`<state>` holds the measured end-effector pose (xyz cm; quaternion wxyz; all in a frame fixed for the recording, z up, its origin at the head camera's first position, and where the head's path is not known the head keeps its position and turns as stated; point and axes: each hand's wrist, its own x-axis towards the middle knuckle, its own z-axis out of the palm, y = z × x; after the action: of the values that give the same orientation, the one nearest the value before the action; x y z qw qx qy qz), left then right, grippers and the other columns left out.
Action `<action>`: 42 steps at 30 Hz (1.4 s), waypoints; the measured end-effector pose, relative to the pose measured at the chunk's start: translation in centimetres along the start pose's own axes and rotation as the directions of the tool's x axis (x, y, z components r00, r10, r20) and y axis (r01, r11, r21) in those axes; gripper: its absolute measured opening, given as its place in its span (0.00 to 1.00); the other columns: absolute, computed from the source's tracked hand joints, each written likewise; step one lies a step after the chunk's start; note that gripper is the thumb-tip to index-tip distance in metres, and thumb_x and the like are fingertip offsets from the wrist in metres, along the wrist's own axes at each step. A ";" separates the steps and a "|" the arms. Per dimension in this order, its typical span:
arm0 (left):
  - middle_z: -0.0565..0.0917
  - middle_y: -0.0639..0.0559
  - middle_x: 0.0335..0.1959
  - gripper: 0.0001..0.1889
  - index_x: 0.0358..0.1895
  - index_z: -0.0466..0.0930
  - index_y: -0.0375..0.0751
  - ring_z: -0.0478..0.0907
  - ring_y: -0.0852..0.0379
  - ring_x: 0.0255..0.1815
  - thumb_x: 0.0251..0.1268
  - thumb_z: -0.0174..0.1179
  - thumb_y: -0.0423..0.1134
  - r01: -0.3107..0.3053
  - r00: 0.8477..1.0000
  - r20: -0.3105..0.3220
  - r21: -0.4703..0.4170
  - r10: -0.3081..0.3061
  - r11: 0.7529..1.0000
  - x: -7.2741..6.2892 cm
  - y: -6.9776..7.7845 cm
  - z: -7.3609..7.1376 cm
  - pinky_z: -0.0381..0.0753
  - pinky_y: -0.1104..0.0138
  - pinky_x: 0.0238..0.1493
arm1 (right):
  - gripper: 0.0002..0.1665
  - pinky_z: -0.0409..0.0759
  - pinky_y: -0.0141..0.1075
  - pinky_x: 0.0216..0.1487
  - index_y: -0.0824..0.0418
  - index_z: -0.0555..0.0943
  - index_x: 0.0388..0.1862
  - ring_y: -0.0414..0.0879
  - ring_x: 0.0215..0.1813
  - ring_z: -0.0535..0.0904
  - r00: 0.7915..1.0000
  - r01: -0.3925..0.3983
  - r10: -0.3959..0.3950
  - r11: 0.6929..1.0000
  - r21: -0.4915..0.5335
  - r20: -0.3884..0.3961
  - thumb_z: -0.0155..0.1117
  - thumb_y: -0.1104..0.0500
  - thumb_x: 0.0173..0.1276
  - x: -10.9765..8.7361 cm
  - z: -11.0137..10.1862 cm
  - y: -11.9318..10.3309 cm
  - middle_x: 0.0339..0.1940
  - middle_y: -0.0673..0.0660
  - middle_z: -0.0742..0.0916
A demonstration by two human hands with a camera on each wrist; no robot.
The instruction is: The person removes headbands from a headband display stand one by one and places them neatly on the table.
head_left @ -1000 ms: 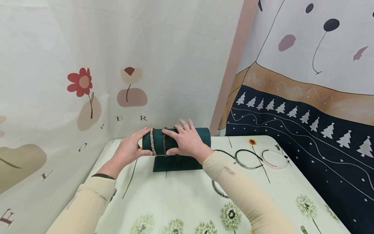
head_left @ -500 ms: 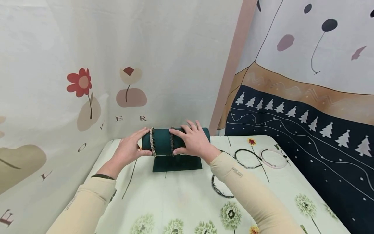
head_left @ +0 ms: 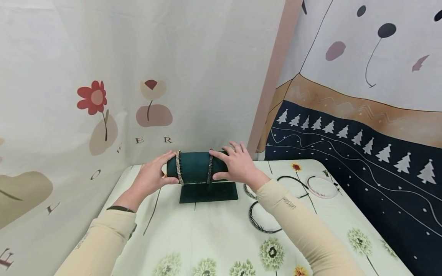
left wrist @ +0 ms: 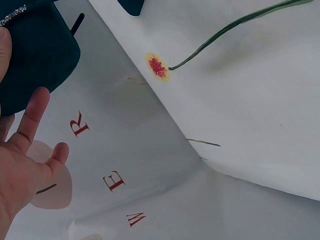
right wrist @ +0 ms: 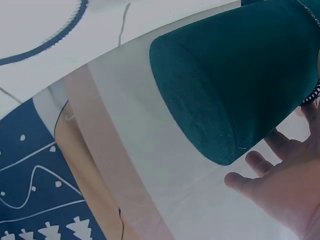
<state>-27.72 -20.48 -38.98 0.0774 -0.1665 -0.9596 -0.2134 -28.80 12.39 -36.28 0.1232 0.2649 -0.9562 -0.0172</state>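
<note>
A dark green velvet headband stand (head_left: 195, 167), a horizontal roll on a flat base, stands near the back of the table. Around its left part sits a silvery glitter headband (head_left: 179, 168); a dark beaded headband (head_left: 209, 171) circles it further right. My left hand (head_left: 152, 172) grips the roll's left end, thumb in front and fingers over the top, tips right at the silvery headband. Thumb and index finger of my right hand (head_left: 239, 166) pinch the dark headband, the other fingers spread behind the roll. In the right wrist view, the roll's right end (right wrist: 195, 100) shows bare.
Right of the stand lie a black toothed headband (head_left: 266, 231), another black one (head_left: 292, 177), a pink one (head_left: 322, 197) and one partly hidden by my right arm. Patterned cloth walls (head_left: 214, 76) rise behind the table.
My right hand has slid the dark headband rightward along the roll, widening the gap from the silvery one. My left hand stays at the roll's left end.
</note>
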 end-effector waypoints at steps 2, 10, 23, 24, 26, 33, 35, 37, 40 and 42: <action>0.59 0.39 0.88 0.56 0.87 0.57 0.49 0.85 0.48 0.40 0.58 0.81 0.50 -0.002 1.000 0.001 0.001 0.002 1.000 0.0 0.0 0.0 0.62 0.25 0.75 | 0.53 0.53 0.68 0.86 0.32 0.61 0.87 0.66 0.88 0.56 1.000 -0.001 0.001 1.000 -0.001 0.001 0.62 0.20 0.67 -0.1 -0.1 0.3 0.82 0.61 0.74; 0.59 0.40 0.88 0.56 0.87 0.57 0.49 0.86 0.38 0.54 0.58 0.81 0.50 -0.002 1.000 0.002 -0.005 0.002 1.000 0.0 0.1 0.0 0.61 0.24 0.75 | 0.53 0.55 0.68 0.85 0.34 0.62 0.87 0.68 0.88 0.56 1.000 0.006 -0.006 1.000 0.013 0.001 0.63 0.20 0.67 -0.5 -0.4 1.2 0.81 0.62 0.75; 0.59 0.41 0.88 0.56 0.87 0.57 0.50 0.85 0.48 0.39 0.58 0.81 0.51 0.010 1.000 0.003 -0.006 -0.010 1.000 -0.1 -0.1 0.0 0.66 0.27 0.73 | 0.47 0.52 0.70 0.85 0.40 0.76 0.79 0.66 0.85 0.63 0.989 -0.092 0.105 0.988 0.122 -0.108 0.66 0.21 0.66 0.1 0.4 -0.1 0.77 0.58 0.80; 0.59 0.41 0.88 0.56 0.87 0.57 0.50 0.86 0.45 0.43 0.58 0.81 0.51 0.008 1.000 0.003 -0.007 -0.008 1.000 -0.1 0.0 0.0 0.64 0.26 0.73 | 0.47 0.51 0.70 0.86 0.41 0.77 0.78 0.65 0.84 0.63 0.986 -0.103 0.118 0.986 0.132 -0.118 0.67 0.22 0.66 0.1 0.4 -0.4 0.77 0.58 0.80; 0.59 0.41 0.88 0.56 0.87 0.57 0.50 0.87 0.42 0.48 0.58 0.81 0.51 0.005 1.000 0.007 -0.010 -0.005 1.000 0.0 0.1 0.0 0.61 0.25 0.75 | 0.46 0.50 0.70 0.86 0.42 0.78 0.77 0.65 0.84 0.64 0.982 -0.125 0.143 0.983 0.137 -0.127 0.69 0.23 0.65 0.1 0.4 -0.7 0.77 0.58 0.80; 0.58 0.41 0.88 0.56 0.87 0.57 0.51 0.85 0.50 0.38 0.58 0.81 0.50 0.015 1.000 0.008 -0.008 -0.015 1.000 0.1 0.1 -0.2 0.61 0.25 0.76 | 0.44 0.49 0.70 0.86 0.41 0.76 0.78 0.64 0.85 0.63 0.986 -0.120 0.133 0.985 0.127 -0.101 0.71 0.27 0.67 0.0 0.1 -0.8 0.77 0.57 0.80; 0.59 0.40 0.88 0.56 0.87 0.57 0.50 0.85 0.50 0.38 0.58 0.81 0.50 0.014 1.000 0.008 -0.007 -0.014 1.000 0.1 0.2 -0.2 0.60 0.25 0.76 | 0.44 0.48 0.70 0.86 0.41 0.76 0.79 0.65 0.85 0.62 0.988 -0.115 0.128 0.985 0.131 -0.088 0.71 0.28 0.68 0.0 0.0 -0.7 0.78 0.58 0.79; 0.59 0.40 0.88 0.56 0.87 0.57 0.50 0.85 0.50 0.39 0.58 0.81 0.50 0.013 1.000 0.008 -0.006 -0.013 1.000 0.1 0.2 -0.2 0.60 0.25 0.76 | 0.45 0.48 0.70 0.86 0.41 0.75 0.79 0.65 0.85 0.61 0.989 -0.118 0.128 0.984 0.132 -0.074 0.70 0.27 0.68 0.0 -0.1 -0.6 0.79 0.58 0.79; 0.59 0.40 0.88 0.56 0.87 0.57 0.49 0.85 0.49 0.39 0.58 0.81 0.50 0.014 1.000 0.010 -0.005 -0.014 1.000 0.1 0.2 -0.1 0.59 0.25 0.76 | 0.45 0.49 0.70 0.86 0.41 0.74 0.80 0.65 0.86 0.60 0.990 -0.117 0.125 0.985 0.123 -0.060 0.70 0.27 0.68 0.0 -0.1 -0.6 0.79 0.58 0.78; 0.59 0.40 0.88 0.56 0.87 0.57 0.49 0.85 0.49 0.39 0.58 0.81 0.50 0.014 1.000 0.012 -0.006 -0.014 1.000 0.1 0.2 -0.1 0.60 0.25 0.76 | 0.45 0.49 0.70 0.86 0.41 0.74 0.80 0.65 0.86 0.60 0.991 -0.115 0.122 0.986 0.119 -0.054 0.70 0.27 0.69 -0.1 -0.1 -0.6 0.79 0.58 0.78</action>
<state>-27.75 -20.33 -38.81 0.0697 -0.1612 -0.9605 -0.2157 -28.42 11.95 -36.21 0.1377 0.2146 -0.9655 0.0536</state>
